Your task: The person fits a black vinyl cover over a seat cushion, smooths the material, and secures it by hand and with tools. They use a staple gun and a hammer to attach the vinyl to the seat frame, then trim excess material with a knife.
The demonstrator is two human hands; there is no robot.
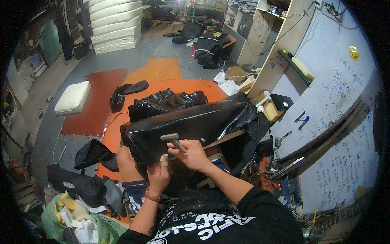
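Note:
Across my lap lies a bulky piece covered in glossy black vinyl, with a wooden strip showing along its near right edge. My right hand is closed around the handle of a hammer, whose metal head is just above the vinyl. At the near edge of the cover, my left hand pinches the black vinyl, its thumb upright with a pale wrapping on the tip. The other left fingers are mostly hidden beneath the edge.
Orange sheeting covers the floor ahead. A white cushion lies left, and stacked white foam blocks stand behind. Black scraps and a green sack are near my left. Shelving and a marked wall border the right.

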